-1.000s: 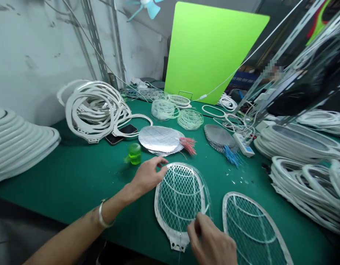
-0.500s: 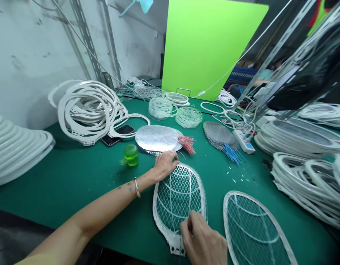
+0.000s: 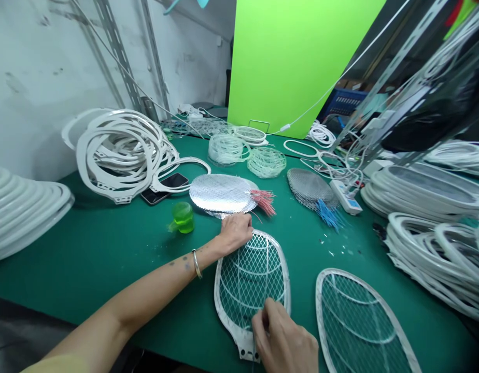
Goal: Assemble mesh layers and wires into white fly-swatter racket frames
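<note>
L hand (image 3: 236, 231) curled at mesh frame (image 3: 252, 280) top, grip unclear; R hand (image 3: 285, 335) pinched low, contents hidden; prob. light, best held by stiff rim (image 3: 224, 317).

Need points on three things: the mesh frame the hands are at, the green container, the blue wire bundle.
Mesh frame (image 3: 250, 280): head view, on the mesh near its middle.
Green container (image 3: 183, 218): head view, middle of its body.
Blue wire bundle (image 3: 327, 212): head view, middle of the strands.
</note>
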`<state>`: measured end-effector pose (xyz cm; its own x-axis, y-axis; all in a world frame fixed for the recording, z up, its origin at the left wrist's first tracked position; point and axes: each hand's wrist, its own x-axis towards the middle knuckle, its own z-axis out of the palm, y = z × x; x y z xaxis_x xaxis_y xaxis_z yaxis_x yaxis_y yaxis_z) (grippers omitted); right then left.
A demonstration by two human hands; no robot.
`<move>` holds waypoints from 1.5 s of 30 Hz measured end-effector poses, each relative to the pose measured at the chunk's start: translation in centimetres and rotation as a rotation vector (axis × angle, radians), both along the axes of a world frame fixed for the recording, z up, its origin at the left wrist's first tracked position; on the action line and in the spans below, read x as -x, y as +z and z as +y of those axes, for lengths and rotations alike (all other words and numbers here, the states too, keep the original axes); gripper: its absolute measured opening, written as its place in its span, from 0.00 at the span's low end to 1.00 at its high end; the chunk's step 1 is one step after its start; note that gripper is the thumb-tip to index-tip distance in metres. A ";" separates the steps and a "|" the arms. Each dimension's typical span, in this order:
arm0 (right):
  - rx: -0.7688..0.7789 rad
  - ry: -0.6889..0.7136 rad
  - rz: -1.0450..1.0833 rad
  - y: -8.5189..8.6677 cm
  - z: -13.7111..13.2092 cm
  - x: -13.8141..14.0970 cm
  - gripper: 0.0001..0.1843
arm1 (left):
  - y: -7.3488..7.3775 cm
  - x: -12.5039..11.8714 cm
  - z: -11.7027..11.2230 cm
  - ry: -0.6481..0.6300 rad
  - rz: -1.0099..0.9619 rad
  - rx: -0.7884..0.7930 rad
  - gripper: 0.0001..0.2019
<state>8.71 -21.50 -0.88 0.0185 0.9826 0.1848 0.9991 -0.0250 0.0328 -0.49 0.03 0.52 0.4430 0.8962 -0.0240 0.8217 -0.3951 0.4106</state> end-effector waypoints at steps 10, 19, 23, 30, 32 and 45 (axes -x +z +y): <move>0.047 0.076 0.191 -0.8 -0.9 -0.5 0.10 | 0.5 -0.8 1.0 -0.184 0.080 0.022 0.04; 0.293 -0.227 0.638 5.1 12.5 -4.9 0.13 | 0.9 -0.1 1.0 -0.177 0.103 0.060 0.06; 0.374 -0.294 0.669 2.1 18.7 -6.0 0.12 | 0.5 -0.2 1.2 -0.159 0.106 0.075 0.04; 0.457 -0.280 0.740 -0.4 19.4 -6.4 0.16 | -0.1 -0.3 1.2 -0.150 0.079 0.067 0.02; 0.425 -0.270 0.737 0.4 19.7 -6.1 0.16 | 0.2 -0.3 1.3 -0.157 0.063 0.065 0.01; -0.120 0.110 0.576 2.1 -3.2 -4.2 0.04 | 0.9 9.2 -11.8 -0.710 -0.366 0.087 0.10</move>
